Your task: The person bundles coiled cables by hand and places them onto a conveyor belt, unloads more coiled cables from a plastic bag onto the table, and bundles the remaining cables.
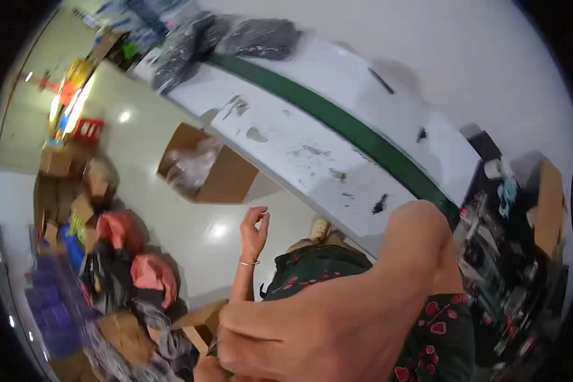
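Note:
My left hand [254, 234], with a thin bracelet at the wrist, hangs over the floor between the cardboard box and my body. Its fingers are loosely bent, apart from the thumb, and nothing shows in it. Large and close to the camera, my right hand [280, 340] reaches across the lower middle from a sharply bent arm. Its fingers are curled closed; whatever they may hold is hidden. Beyond my arms stands a white table [274, 137] with a green strip [337, 114] along it. Small dark clips [379, 204] and scraps lie on the table.
An open cardboard box [226, 178] with clear plastic inside stands beside the table. Dark plastic-wrapped packages [261, 38] lie at its far end, with a black pen [381, 81] farther right. Red bags [154, 277] and boxes crowd the left floor; a cluttered pile [496, 254] is at right.

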### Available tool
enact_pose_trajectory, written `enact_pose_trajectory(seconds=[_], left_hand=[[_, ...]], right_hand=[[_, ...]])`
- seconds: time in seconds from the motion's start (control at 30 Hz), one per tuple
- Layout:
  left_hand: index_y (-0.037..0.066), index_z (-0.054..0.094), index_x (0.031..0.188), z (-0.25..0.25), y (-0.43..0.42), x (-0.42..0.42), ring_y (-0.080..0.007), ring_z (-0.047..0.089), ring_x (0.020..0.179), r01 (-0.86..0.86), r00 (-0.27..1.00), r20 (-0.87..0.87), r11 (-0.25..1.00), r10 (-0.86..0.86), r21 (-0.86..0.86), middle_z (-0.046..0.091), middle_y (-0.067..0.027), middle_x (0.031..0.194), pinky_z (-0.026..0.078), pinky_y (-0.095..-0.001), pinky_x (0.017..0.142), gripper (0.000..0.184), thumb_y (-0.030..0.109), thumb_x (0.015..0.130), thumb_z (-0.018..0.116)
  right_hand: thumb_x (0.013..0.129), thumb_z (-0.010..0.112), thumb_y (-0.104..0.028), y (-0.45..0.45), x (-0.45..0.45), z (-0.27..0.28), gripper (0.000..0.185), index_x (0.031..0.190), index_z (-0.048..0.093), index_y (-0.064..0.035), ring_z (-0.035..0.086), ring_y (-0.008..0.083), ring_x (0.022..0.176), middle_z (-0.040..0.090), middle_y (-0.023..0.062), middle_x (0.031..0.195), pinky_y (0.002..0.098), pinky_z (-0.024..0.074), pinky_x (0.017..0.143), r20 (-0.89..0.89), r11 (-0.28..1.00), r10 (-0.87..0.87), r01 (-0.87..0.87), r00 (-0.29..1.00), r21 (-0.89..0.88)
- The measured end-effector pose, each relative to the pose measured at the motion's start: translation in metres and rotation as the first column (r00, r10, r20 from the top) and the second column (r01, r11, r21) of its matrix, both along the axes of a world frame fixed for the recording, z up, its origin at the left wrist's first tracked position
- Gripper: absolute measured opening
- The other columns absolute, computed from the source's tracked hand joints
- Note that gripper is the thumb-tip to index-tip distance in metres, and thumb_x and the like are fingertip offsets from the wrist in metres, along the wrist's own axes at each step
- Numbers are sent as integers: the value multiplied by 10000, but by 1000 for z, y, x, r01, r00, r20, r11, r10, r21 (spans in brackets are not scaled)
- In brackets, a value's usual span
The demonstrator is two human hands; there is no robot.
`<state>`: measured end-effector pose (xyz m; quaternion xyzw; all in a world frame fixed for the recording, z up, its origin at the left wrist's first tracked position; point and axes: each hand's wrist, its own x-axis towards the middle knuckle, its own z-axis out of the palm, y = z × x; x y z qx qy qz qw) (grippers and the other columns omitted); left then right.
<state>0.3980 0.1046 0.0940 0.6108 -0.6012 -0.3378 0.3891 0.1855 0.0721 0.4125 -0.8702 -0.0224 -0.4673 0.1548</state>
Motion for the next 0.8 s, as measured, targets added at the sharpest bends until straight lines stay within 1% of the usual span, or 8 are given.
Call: enact_pose_trajectory(seconds=[0.1, 0.23, 0.27, 0.3, 0.37, 0.4, 0.57, 0.8], left_hand=[[-5, 649, 989, -26, 59, 23, -159, 591, 729, -230, 958, -130, 956, 256, 184, 649, -70, 870, 480, -249, 693, 162, 65, 852, 601], [-17, 665, 987, -47, 118, 53, -169, 613, 690, -411, 850, -204, 853, 486, 320, 668, -79, 787, 481, -248, 660, 206, 103, 835, 596], [-18, 673, 973, -68, 134, 66, -175, 618, 677, -438, 845, -140, 819, 516, 371, 673, -84, 788, 486, -259, 654, 214, 120, 826, 601], [-18, 681, 960, -89, 147, 78, -182, 623, 663, -475, 831, -79, 775, 551, 417, 678, -89, 789, 491, -270, 647, 223, 137, 818, 606], [-11, 689, 939, -117, 161, 86, -206, 626, 658, -493, 855, 31, 793, 517, 358, 688, -96, 807, 496, -298, 651, 238, 174, 811, 615], [16, 692, 951, -110, 156, 83, -236, 625, 678, -471, 871, 81, 775, 485, 422, 694, -94, 819, 493, -316, 669, 256, 209, 808, 606], [77, 668, 876, -110, 101, 93, -289, 569, 650, -263, 965, 99, 861, 245, 436, 662, -95, 771, 466, -380, 640, 199, 232, 797, 573], [47, 663, 868, -103, 26, 173, -331, 569, 676, -122, 991, 114, 874, 77, 470, 651, -147, 774, 469, -403, 660, 261, 279, 802, 565]], right_hand=[[805, 670, -92, -2, -3, 11, 329, 1126, 608, -62, 566, 181, 718, 563, 75, 845, 295, 479, 606, 33, 972, 92, -83, 995, -219], [791, 579, -54, -10, -37, 5, 117, 894, 632, -63, 620, 197, 761, 688, 124, 892, 260, 488, 625, -9, 874, 215, -188, 976, 449], [791, 579, -54, -12, -37, -2, 117, 894, 632, -63, 620, 197, 761, 688, 124, 892, 260, 488, 625, 2, 875, 263, -239, 965, 421], [791, 585, -41, -16, -30, -18, 119, 901, 629, -44, 582, 193, 689, 660, 112, 822, 264, 488, 609, 84, 887, 62, -93, 995, 452], [792, 597, -16, -33, -18, -54, 128, 917, 622, -5, 507, 184, 544, 605, 89, 683, 273, 486, 577, 235, 814, -313, 132, 920, 566], [792, 597, -16, -50, -14, -72, 128, 917, 622, -5, 507, 184, 544, 605, 89, 683, 273, 486, 577, 267, 841, -227, 50, 936, 539], [874, 533, -7, -126, 20, -143, 107, 961, 590, 19, 539, 140, 598, 592, 76, 815, 232, 491, 591, -287, 434, -98, 300, 953, 850], [854, 562, -68, -254, 80, -231, 146, 987, 572, -8, 547, 137, 596, 584, 79, 805, 234, 476, 520, -437, 210, -203, 475, 876, 854]])
